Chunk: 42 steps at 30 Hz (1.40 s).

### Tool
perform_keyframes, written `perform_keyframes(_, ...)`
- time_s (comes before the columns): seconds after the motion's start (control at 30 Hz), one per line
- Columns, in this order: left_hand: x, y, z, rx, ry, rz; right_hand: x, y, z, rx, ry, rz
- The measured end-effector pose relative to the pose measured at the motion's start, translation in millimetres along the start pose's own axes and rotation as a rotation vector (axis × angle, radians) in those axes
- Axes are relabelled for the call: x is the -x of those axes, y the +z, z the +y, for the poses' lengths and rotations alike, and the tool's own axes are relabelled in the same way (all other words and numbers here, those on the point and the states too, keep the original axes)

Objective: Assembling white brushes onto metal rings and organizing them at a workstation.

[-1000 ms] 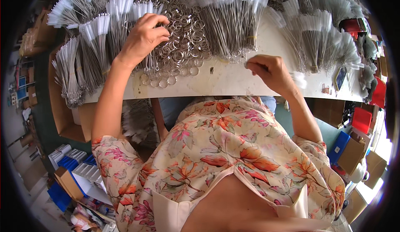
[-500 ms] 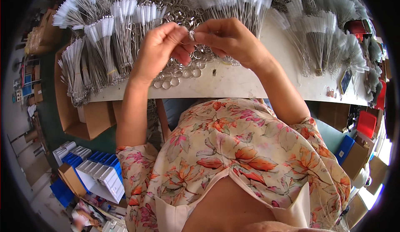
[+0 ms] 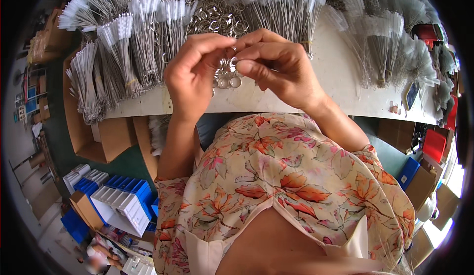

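Note:
Over the near part of the table, my left hand [image 3: 194,70] and my right hand [image 3: 284,67] meet at the fingertips. A small shiny metal ring [image 3: 233,63] sits at the tips of my right thumb and fingers. The curled fingers of my left hand close in on the ring from the other side, and its far fingertips are partly hidden. Beneath and beyond my hands spreads a heap of loose metal rings [image 3: 216,16]. Several of them, such as a flat round ring [image 3: 235,82], lie at the heap's near edge.
Bundles of wire-stemmed white brushes [image 3: 121,30] stand left of the heap, with more brush bundles [image 3: 382,43] at the right. The white table [image 3: 291,99] ends close in front of me. An open cardboard box [image 3: 111,139] is below its left side; blue and white bins [image 3: 121,206] stand lower left.
My hands have come slightly nearer to me, and my left hand has shifted right. My right thumb and fingers have spread around the ring. More of the heap beyond my hands shows.

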<state>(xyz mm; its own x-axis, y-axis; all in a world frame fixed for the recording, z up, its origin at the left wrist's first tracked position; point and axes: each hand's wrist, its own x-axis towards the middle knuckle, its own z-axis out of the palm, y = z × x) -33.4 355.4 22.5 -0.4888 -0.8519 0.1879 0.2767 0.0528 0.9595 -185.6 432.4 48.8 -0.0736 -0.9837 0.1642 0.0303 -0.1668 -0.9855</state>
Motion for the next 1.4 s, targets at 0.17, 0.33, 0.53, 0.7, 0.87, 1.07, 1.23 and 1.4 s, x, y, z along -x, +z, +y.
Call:
perform_keyframes(0.17, -4, 1, 27, -0.289, 0.193, -0.174, 3, 2, -6, 0.301, -0.35, 0.004)
perform_keyframes(0.33, 1, -1, 34, 0.227, -0.254, -0.237, 3, -2, 7, 0.722, -0.808, 0.067)
perform_keyframes(0.53, 9, 7, 50, -0.223, 0.066, -0.191, 5, 0, 12, 0.609, -0.711, 0.041)
perform_keyframes(0.7, 11, 6, 41, -0.498, 0.549, -0.033, -5, -12, -36, -0.305, 0.252, -0.039)
perform_keyframes(0.87, 6, 9, 41, -0.538, 0.583, -0.03, -10, 0, -32, -0.338, 0.269, -0.067)
perform_keyframes(1.07, 8, 2, 45, -0.454, 0.446, -0.079, -16, -5, -32, -0.21, 0.244, -0.142)
perform_keyframes(1.23, 2, -7, 60, -0.383, 0.243, -0.226, -16, -7, -32, 0.024, 0.126, -0.197)
perform_keyframes(1.4, 2, -11, 58, -0.151, 0.1, -0.205, -9, 8, -32, 0.01, 0.018, -0.062)
